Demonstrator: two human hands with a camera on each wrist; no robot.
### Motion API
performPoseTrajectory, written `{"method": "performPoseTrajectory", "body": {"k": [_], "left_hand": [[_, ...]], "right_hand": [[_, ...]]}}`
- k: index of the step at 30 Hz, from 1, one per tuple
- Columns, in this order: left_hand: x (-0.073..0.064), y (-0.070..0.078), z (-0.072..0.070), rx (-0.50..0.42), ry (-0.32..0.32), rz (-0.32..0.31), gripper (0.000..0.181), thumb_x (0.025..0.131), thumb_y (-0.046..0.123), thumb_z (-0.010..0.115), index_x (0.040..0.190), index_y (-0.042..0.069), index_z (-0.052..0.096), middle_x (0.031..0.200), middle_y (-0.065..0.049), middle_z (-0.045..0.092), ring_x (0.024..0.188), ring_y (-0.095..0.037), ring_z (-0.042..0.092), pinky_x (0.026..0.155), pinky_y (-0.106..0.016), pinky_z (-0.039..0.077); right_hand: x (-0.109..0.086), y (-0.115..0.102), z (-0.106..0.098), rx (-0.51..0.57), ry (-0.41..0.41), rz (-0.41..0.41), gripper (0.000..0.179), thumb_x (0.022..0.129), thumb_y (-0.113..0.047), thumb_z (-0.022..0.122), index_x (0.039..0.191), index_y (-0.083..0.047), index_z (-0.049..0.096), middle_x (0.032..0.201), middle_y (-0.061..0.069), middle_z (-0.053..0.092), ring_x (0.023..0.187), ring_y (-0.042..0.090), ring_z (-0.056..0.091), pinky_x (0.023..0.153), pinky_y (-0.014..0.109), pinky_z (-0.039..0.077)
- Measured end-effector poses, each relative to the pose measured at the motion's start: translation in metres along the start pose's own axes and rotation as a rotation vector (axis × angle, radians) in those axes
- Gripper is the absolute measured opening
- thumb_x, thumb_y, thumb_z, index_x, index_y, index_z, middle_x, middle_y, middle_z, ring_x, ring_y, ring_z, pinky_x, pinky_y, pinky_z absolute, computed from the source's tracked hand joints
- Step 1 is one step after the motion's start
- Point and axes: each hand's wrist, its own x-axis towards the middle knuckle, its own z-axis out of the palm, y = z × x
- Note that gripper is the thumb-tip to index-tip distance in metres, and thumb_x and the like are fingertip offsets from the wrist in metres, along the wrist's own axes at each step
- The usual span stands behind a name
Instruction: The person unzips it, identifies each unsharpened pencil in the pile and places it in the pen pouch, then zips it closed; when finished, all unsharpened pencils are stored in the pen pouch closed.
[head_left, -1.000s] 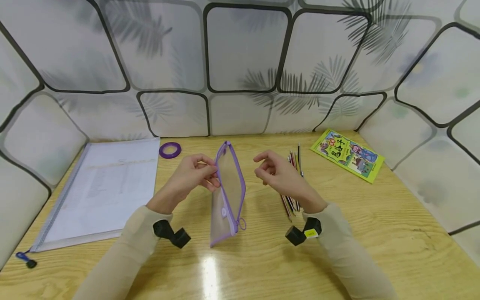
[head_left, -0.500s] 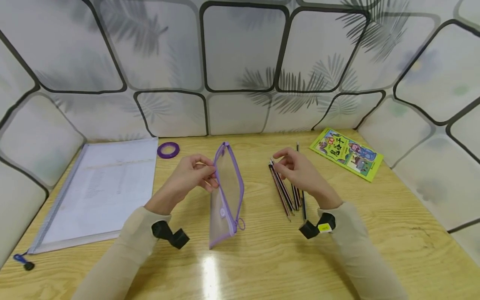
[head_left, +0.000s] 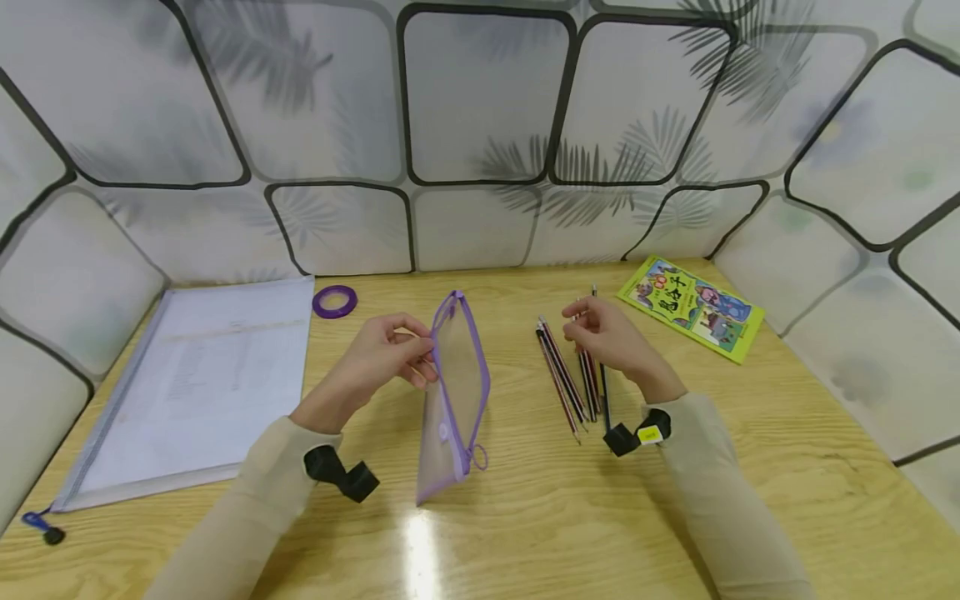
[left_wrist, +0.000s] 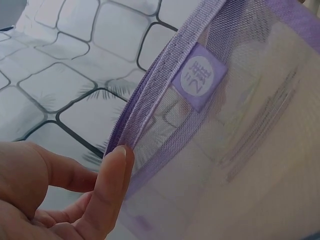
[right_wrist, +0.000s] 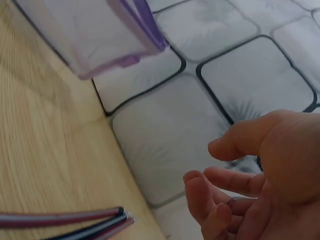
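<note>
My left hand [head_left: 393, 350] pinches the left edge of a purple mesh zipper pouch [head_left: 441, 442] between thumb and fingers. The pouch stands on its lower edge with its mouth spread wide, and its purple label [left_wrist: 200, 77] shows in the left wrist view. Over the far part of a bunch of pencils [head_left: 561, 375] hovers my right hand [head_left: 603, 333], fingers loosely bent. In the right wrist view a gap shows between thumb and fingers, with nothing between them, and pencil ends [right_wrist: 117, 215] lie at lower left. The hand hides part of the right-hand pencils.
A spiral-bound stack of white sheets [head_left: 195, 383] lies on the left of the wooden table [head_left: 525, 517]. Behind the left hand is a purple tape ring [head_left: 334, 302]. A green picture book [head_left: 690, 308] lies at back right. Patterned padded walls [head_left: 480, 225] border the table.
My right hand has moved right, away from the pouch to over the pencils, uncovering the left ones. My left hand keeps its pinch on the pouch.
</note>
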Motion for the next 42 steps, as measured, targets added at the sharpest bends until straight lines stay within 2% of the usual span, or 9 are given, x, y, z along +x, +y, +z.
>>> {"method": "performPoseTrajectory", "body": {"k": [4, 10, 16, 20, 23, 29, 38, 42], "left_hand": [[0.000, 0.000, 0.001, 0.004, -0.011, -0.004, 0.016, 0.097, 0.001, 0.051, 0.108, -0.011, 0.049, 0.070, -0.002, 0.065, 0.060, -0.011, 0.066, 0.056, -0.026, 0.057], [-0.001, 0.001, 0.002, 0.010, -0.006, -0.017, 0.016, 0.097, 0.002, 0.050, 0.109, -0.009, 0.050, 0.072, -0.002, 0.065, 0.060, -0.012, 0.066, 0.055, -0.026, 0.057], [-0.001, 0.002, 0.001, 0.010, -0.005, -0.024, 0.017, 0.098, 0.003, 0.050, 0.109, -0.009, 0.049, 0.073, -0.003, 0.064, 0.061, -0.013, 0.066, 0.055, -0.025, 0.056], [-0.002, 0.002, 0.001, 0.012, -0.008, -0.029, 0.016, 0.098, 0.003, 0.050, 0.109, -0.010, 0.049, 0.072, -0.003, 0.063, 0.061, -0.012, 0.066, 0.056, -0.026, 0.057], [-0.002, 0.002, 0.002, 0.015, -0.013, -0.026, 0.016, 0.098, 0.002, 0.050, 0.108, -0.010, 0.049, 0.072, -0.003, 0.063, 0.060, -0.011, 0.066, 0.056, -0.027, 0.058], [-0.002, 0.002, 0.003, 0.017, -0.022, -0.025, 0.017, 0.098, 0.002, 0.050, 0.108, -0.011, 0.049, 0.072, -0.004, 0.063, 0.060, -0.011, 0.066, 0.056, -0.026, 0.057], [-0.002, 0.000, 0.002, 0.013, -0.031, -0.017, 0.016, 0.098, 0.003, 0.051, 0.107, -0.010, 0.050, 0.072, -0.004, 0.063, 0.059, -0.011, 0.066, 0.055, -0.027, 0.057], [-0.002, 0.000, 0.002, 0.012, -0.029, -0.014, 0.016, 0.098, 0.003, 0.051, 0.107, -0.010, 0.050, 0.072, -0.003, 0.064, 0.059, -0.011, 0.065, 0.055, -0.025, 0.057]], "right_hand": [[0.003, 0.012, -0.001, -0.015, -0.016, 0.029, 0.033, 0.098, -0.010, 0.051, 0.125, 0.009, 0.048, 0.095, 0.023, 0.060, 0.077, 0.030, 0.059, 0.063, 0.029, 0.048], [0.008, 0.029, -0.002, -0.051, -0.005, 0.060, 0.039, 0.096, -0.005, 0.051, 0.130, 0.012, 0.044, 0.089, 0.022, 0.059, 0.065, 0.017, 0.050, 0.052, 0.026, 0.035], [0.010, 0.043, -0.001, -0.141, -0.003, 0.090, 0.036, 0.094, -0.005, 0.052, 0.127, 0.010, 0.051, 0.099, 0.023, 0.060, 0.071, 0.018, 0.053, 0.057, 0.027, 0.040], [0.011, 0.046, 0.000, -0.179, -0.006, 0.091, 0.035, 0.092, -0.005, 0.052, 0.124, 0.010, 0.053, 0.104, 0.025, 0.059, 0.082, 0.026, 0.057, 0.063, 0.029, 0.044], [0.012, 0.046, 0.003, -0.233, -0.008, 0.079, 0.034, 0.091, -0.005, 0.054, 0.122, 0.011, 0.054, 0.101, 0.023, 0.059, 0.083, 0.027, 0.057, 0.064, 0.029, 0.044], [0.014, 0.048, 0.010, -0.286, 0.012, 0.062, 0.031, 0.090, -0.004, 0.059, 0.117, 0.010, 0.057, 0.092, 0.018, 0.059, 0.075, 0.023, 0.054, 0.063, 0.029, 0.043], [0.017, 0.052, 0.018, -0.440, 0.048, 0.033, 0.024, 0.087, -0.004, 0.060, 0.109, 0.006, 0.064, 0.086, 0.013, 0.059, 0.074, 0.022, 0.052, 0.068, 0.037, 0.046], [0.017, 0.049, 0.020, -0.476, 0.065, 0.030, 0.022, 0.085, -0.004, 0.060, 0.105, 0.004, 0.066, 0.083, 0.011, 0.059, 0.071, 0.022, 0.051, 0.067, 0.037, 0.045]]}}
